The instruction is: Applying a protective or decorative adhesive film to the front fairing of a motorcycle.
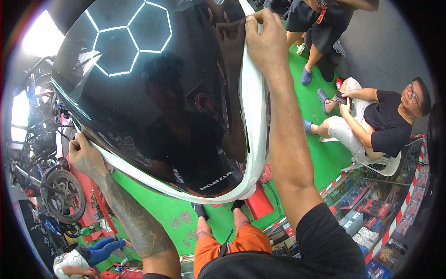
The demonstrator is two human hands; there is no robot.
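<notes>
A large, glossy black curved shell (186, 116), pointed toward me, fills the upper middle, mirroring hexagonal ceiling lights and my outline. Along its edge runs a smooth white trim strip (254, 107), which looks separated from the shell by a narrow dark gap on the right. At the left edge, my left hand (87, 156) is closed, pinching the trim between thumb and fingers. Farther up on the right side, my right hand (267, 44) pinches the strip with thumb and bent fingers. What holds the shell up is hidden.
A person in black (383, 116) sits on a white chair (383, 165) at the right. Others stand at the back right and crouch at lower left. A motorcycle wheel (63, 189) is on the left. A glass display case (357, 209) borders the green floor (325, 153).
</notes>
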